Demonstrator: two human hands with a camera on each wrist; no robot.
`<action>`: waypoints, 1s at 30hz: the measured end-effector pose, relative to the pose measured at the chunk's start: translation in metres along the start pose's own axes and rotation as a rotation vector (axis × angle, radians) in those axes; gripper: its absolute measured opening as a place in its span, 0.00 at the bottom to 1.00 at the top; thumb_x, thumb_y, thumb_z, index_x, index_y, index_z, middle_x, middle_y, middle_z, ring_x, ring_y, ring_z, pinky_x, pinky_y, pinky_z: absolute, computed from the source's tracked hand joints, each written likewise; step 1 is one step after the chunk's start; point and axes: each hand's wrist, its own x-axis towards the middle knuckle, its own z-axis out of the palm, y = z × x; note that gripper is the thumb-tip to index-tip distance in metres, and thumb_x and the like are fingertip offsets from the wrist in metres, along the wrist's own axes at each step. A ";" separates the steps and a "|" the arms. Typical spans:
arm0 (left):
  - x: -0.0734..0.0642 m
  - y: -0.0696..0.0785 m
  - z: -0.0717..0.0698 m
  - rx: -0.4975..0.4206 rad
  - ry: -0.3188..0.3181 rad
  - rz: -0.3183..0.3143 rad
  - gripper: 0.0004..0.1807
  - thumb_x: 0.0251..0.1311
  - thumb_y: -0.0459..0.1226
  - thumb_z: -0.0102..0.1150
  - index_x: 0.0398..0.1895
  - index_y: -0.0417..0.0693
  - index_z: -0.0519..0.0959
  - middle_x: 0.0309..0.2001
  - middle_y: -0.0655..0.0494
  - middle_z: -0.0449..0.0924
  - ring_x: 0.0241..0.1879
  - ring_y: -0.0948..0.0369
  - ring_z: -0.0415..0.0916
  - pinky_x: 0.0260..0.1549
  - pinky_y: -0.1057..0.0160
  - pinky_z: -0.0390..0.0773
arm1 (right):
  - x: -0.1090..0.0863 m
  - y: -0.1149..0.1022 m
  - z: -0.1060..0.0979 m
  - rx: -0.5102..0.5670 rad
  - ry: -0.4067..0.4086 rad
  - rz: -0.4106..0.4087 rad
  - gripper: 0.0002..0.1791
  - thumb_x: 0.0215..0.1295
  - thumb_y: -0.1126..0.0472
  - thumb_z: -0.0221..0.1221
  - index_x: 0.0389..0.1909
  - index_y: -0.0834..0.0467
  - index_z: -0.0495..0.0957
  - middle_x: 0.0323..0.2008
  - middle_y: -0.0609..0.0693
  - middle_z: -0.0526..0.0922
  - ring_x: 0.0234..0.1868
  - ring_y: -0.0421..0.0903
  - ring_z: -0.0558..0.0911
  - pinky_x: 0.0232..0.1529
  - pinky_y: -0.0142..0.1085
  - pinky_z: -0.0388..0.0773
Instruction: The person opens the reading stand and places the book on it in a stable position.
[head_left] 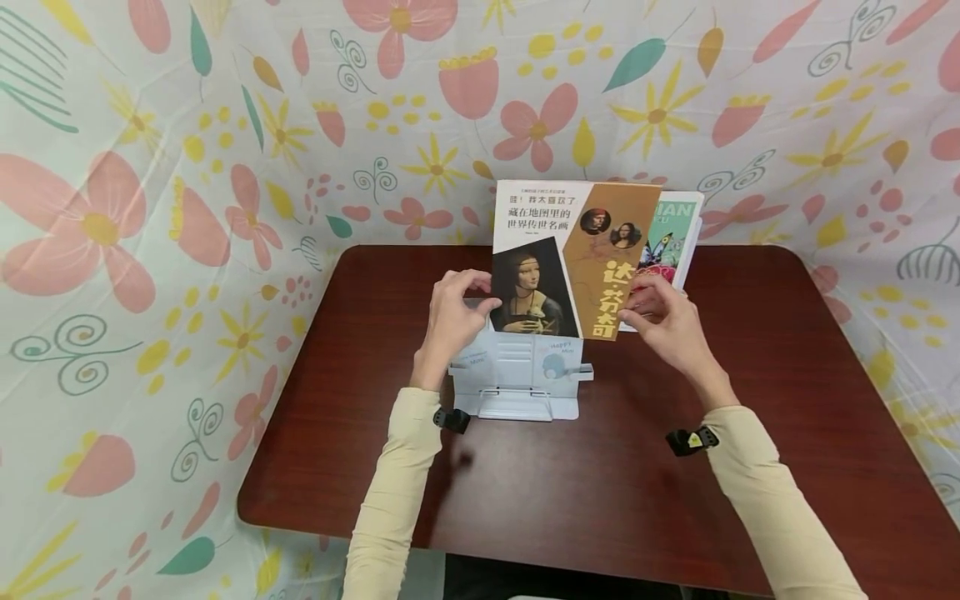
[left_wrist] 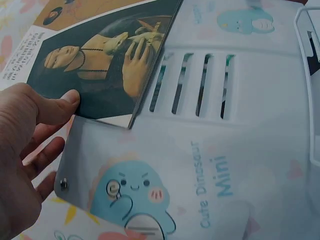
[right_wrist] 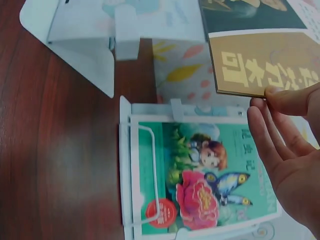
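Observation:
Both hands hold a book [head_left: 534, 287] with a white and brown cover and a painted portrait. My left hand [head_left: 453, 321] pinches its left edge, the thumb [left_wrist: 70, 97] on the cover and the fingers behind. At the lower right edge, my right hand [head_left: 675, 325] pinches the book between thumb and fingertips. The book is above a pale blue book stand [head_left: 517, 387], hiding part of its upper panel. Cartoon dinosaurs [left_wrist: 135, 195] and slots mark the stand. I cannot tell whether the book touches the panel.
Behind the held book, to the right, a green book [right_wrist: 232, 150] with a butterfly and a red flower sits on a second pale stand [right_wrist: 127, 175]. Dark reddish wood forms the table [head_left: 637, 483]. A flower-patterned cloth [head_left: 420, 92] hangs behind and beside it.

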 end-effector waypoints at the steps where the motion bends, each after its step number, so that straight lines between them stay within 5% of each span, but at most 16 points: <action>1: -0.001 -0.003 -0.002 -0.008 0.001 -0.009 0.15 0.55 0.35 0.75 0.46 0.46 0.85 0.42 0.52 0.86 0.48 0.52 0.77 0.60 0.49 0.69 | 0.001 -0.001 0.003 -0.003 -0.003 -0.008 0.25 0.58 0.76 0.68 0.56 0.66 0.74 0.37 0.66 0.84 0.33 0.26 0.80 0.38 0.14 0.75; 4: -0.004 -0.010 -0.007 -0.041 0.004 -0.021 0.15 0.55 0.34 0.75 0.46 0.46 0.84 0.50 0.52 0.85 0.54 0.50 0.76 0.64 0.47 0.69 | 0.002 -0.003 0.012 -0.008 -0.004 -0.026 0.27 0.57 0.75 0.70 0.57 0.65 0.74 0.36 0.65 0.86 0.33 0.27 0.80 0.37 0.14 0.75; 8: -0.009 -0.020 -0.011 -0.106 -0.002 -0.044 0.16 0.55 0.32 0.74 0.47 0.46 0.83 0.59 0.54 0.81 0.61 0.54 0.75 0.55 0.50 0.76 | 0.003 -0.004 0.023 -0.030 -0.005 -0.047 0.29 0.58 0.73 0.70 0.60 0.62 0.73 0.36 0.63 0.86 0.32 0.29 0.81 0.35 0.14 0.74; 12: -0.016 -0.029 -0.014 -0.165 -0.005 -0.077 0.17 0.54 0.29 0.74 0.47 0.46 0.82 0.60 0.54 0.80 0.63 0.56 0.75 0.50 0.54 0.77 | 0.002 -0.005 0.034 -0.055 -0.017 -0.041 0.29 0.60 0.71 0.69 0.62 0.61 0.73 0.36 0.61 0.86 0.34 0.41 0.86 0.37 0.18 0.77; 15: -0.021 -0.035 -0.016 -0.171 -0.011 -0.088 0.20 0.54 0.29 0.74 0.50 0.45 0.82 0.60 0.52 0.81 0.62 0.55 0.77 0.55 0.53 0.78 | 0.000 -0.006 0.040 -0.055 -0.026 -0.013 0.29 0.60 0.71 0.69 0.62 0.60 0.73 0.40 0.61 0.86 0.40 0.54 0.88 0.42 0.32 0.86; 19: -0.028 -0.040 -0.017 -0.171 -0.025 -0.111 0.23 0.54 0.29 0.74 0.54 0.45 0.80 0.57 0.50 0.81 0.59 0.53 0.78 0.60 0.51 0.78 | -0.003 -0.006 0.045 -0.030 -0.040 0.011 0.31 0.60 0.71 0.70 0.63 0.59 0.73 0.49 0.63 0.85 0.48 0.63 0.86 0.46 0.54 0.84; 30: -0.044 -0.053 -0.012 -0.164 -0.053 -0.186 0.27 0.53 0.27 0.75 0.56 0.47 0.78 0.56 0.50 0.82 0.49 0.53 0.81 0.54 0.54 0.82 | -0.012 0.002 0.060 -0.015 -0.056 0.037 0.28 0.61 0.71 0.69 0.62 0.58 0.73 0.52 0.64 0.84 0.50 0.63 0.86 0.49 0.55 0.82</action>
